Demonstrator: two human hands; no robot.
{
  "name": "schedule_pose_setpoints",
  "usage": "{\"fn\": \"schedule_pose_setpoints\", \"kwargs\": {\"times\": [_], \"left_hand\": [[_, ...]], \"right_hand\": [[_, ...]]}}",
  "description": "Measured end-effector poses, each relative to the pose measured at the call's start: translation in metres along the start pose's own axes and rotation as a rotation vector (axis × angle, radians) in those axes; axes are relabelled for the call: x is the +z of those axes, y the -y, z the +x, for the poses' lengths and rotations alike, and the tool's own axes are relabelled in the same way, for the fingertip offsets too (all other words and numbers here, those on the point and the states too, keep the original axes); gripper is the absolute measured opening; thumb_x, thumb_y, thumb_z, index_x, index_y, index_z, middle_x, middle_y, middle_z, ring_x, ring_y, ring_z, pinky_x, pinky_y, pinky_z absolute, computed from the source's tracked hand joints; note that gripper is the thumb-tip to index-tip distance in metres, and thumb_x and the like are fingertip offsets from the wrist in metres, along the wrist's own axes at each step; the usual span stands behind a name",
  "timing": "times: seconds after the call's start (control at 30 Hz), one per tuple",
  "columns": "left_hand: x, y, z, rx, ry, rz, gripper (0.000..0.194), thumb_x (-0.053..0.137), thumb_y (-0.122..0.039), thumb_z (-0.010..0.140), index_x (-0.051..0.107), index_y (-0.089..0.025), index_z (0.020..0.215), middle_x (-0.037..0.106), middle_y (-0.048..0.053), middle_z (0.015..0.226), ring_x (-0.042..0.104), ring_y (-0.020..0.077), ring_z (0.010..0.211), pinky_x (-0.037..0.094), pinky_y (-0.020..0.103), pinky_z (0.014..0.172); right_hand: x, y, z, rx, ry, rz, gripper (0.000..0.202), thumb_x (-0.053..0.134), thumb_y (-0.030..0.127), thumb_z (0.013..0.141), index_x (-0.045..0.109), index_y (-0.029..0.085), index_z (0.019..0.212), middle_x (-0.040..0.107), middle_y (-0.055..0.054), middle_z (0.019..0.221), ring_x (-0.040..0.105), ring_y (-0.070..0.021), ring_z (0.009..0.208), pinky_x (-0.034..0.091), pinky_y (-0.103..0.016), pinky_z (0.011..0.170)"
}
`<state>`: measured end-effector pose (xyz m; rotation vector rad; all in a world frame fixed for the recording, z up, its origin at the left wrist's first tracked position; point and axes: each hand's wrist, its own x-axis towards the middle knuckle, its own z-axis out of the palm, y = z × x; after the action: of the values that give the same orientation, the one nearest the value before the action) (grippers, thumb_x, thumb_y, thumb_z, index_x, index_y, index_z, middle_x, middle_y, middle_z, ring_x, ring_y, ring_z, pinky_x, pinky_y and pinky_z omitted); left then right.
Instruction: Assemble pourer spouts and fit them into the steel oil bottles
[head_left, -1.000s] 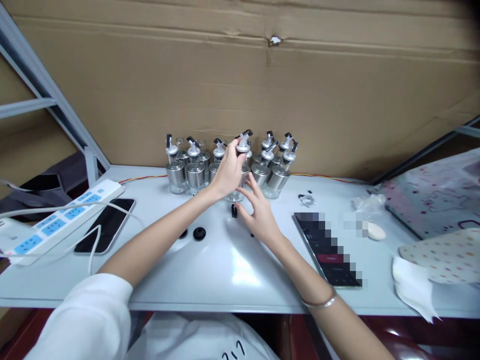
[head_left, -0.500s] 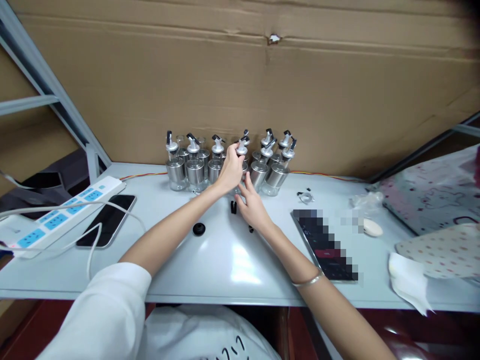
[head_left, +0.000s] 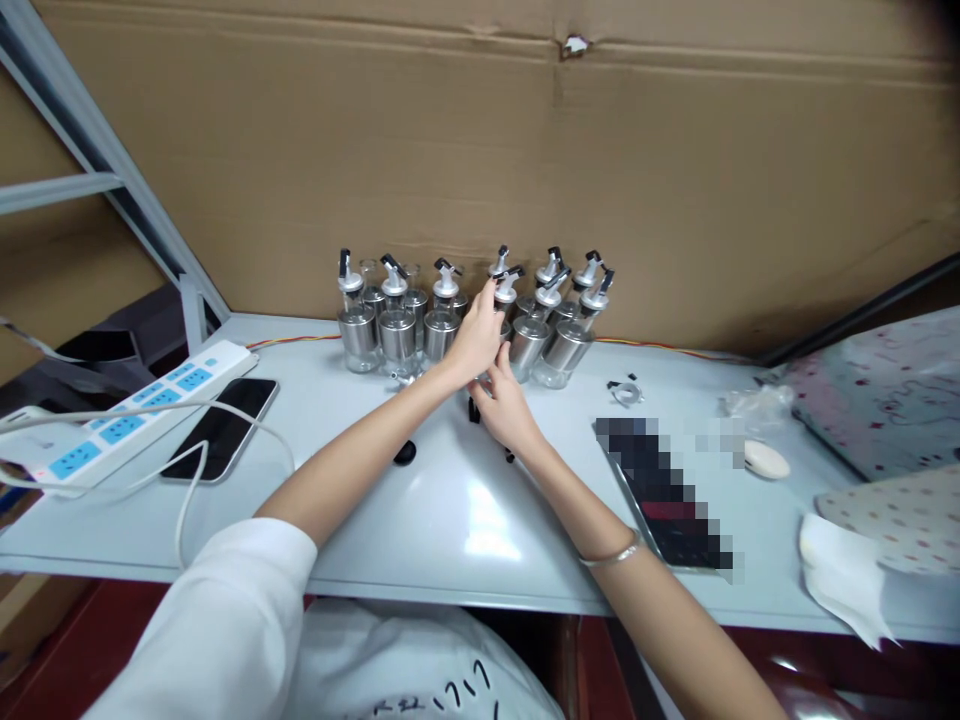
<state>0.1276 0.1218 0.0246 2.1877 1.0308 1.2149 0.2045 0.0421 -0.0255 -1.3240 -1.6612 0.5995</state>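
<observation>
My left hand is closed around the neck of a glass oil bottle with a steel sleeve, just below its silver and black pourer. Low on the same bottle, the fingers and thumb of my right hand are bent around its base; most of the bottle is hidden behind both hands. Beside it stand several like bottles in two rows, such as the front left bottle and the tilted-looking right bottle. A small black clip-like part lies by my right thumb.
A round black cap and a small silver spout part lie on the grey table. To the left are a phone and a power strip with white cables. A tablet and a clear ring lie rightward.
The view has shifted slightly. My right fingers have drawn closer together at the bottle's base, and my left hand keeps its hold on the neck.
</observation>
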Motion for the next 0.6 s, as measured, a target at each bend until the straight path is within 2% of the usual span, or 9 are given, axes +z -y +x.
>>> {"fn": "schedule_pose_setpoints", "kwargs": {"times": [0.07,0.13,0.2,0.3,0.33,0.4,0.5,0.6], "left_hand": [[-0.007,-0.001,-0.006,-0.016,0.044,0.032,0.049,0.034,-0.006,0.088,0.029,-0.013,0.137,0.041,0.019,0.142,0.039,0.0254,0.134,0.032,0.047,0.112],[-0.019,-0.006,-0.012,-0.024,0.085,0.073,0.047,0.036,-0.004,0.086,0.038,-0.01,0.132,0.048,0.019,0.135,0.046,0.0264,0.128,0.034,0.046,0.11],[-0.037,-0.017,-0.018,-0.016,0.109,0.119,0.04,0.036,-0.002,0.084,0.048,-0.008,0.122,0.053,0.017,0.129,0.05,0.025,0.123,0.035,0.043,0.109],[-0.067,-0.039,-0.03,-0.018,0.112,0.21,0.035,0.034,0.003,0.083,0.056,-0.009,0.108,0.055,0.015,0.119,0.053,0.0244,0.116,0.038,0.041,0.105],[-0.076,-0.045,-0.035,-0.023,0.158,0.349,0.034,0.034,0.002,0.084,0.055,-0.011,0.107,0.056,0.013,0.116,0.055,0.0245,0.113,0.042,0.04,0.101],[-0.091,-0.053,-0.048,-0.124,0.303,0.654,0.033,0.037,0.002,0.084,0.054,-0.014,0.107,0.058,0.011,0.11,0.059,0.025,0.104,0.047,0.039,0.092],[-0.101,-0.049,-0.072,-0.214,0.385,0.778,0.025,0.047,0.001,0.08,0.057,-0.011,0.099,0.061,0.013,0.101,0.061,0.0292,0.099,0.05,0.04,0.085],[-0.099,-0.033,-0.092,-0.277,0.394,0.856,0.02,0.052,-0.005,0.082,0.057,-0.011,0.1,0.063,0.015,0.1,0.062,0.0297,0.099,0.05,0.04,0.084]], "right_hand": [[0.0,-0.001,-0.001,0.003,-0.011,0.011,0.059,0.049,0.02,0.081,0.044,0.015,0.139,0.011,-0.014,0.159,0.003,-0.0296,0.146,0.03,-0.052,0.112],[0.0,0.0,-0.004,0.012,-0.03,0.016,0.058,0.047,0.021,0.081,0.044,0.013,0.138,0.012,-0.016,0.159,0.007,-0.0303,0.146,0.03,-0.052,0.112],[0.0,0.004,-0.009,0.02,-0.057,0.016,0.054,0.047,0.021,0.082,0.047,0.012,0.135,0.01,-0.018,0.159,0.012,-0.0309,0.146,0.03,-0.052,0.112],[0.0,0.014,-0.016,-0.033,-0.133,-0.008,0.044,0.048,0.021,0.081,0.052,0.016,0.125,0.011,-0.015,0.159,0.017,-0.0285,0.146,0.034,-0.049,0.11],[0.0,0.018,-0.018,-0.063,-0.155,-0.02,0.042,0.048,0.02,0.081,0.053,0.018,0.122,0.013,-0.015,0.158,0.02,-0.0278,0.145,0.036,-0.048,0.108],[-0.001,0.024,-0.021,-0.11,-0.178,-0.036,0.037,0.047,0.019,0.081,0.054,0.018,0.117,0.019,-0.016,0.156,0.025,-0.0279,0.143,0.042,-0.047,0.103],[-0.004,0.026,-0.023,-0.115,-0.185,-0.03,0.031,0.048,0.02,0.081,0.055,0.019,0.11,0.025,-0.018,0.152,0.03,-0.0299,0.14,0.048,-0.046,0.095],[-0.007,0.023,-0.022,-0.123,-0.201,-0.031,0.027,0.048,0.021,0.081,0.055,0.021,0.107,0.028,-0.016,0.15,0.032,-0.0294,0.139,0.051,-0.044,0.09]]}}
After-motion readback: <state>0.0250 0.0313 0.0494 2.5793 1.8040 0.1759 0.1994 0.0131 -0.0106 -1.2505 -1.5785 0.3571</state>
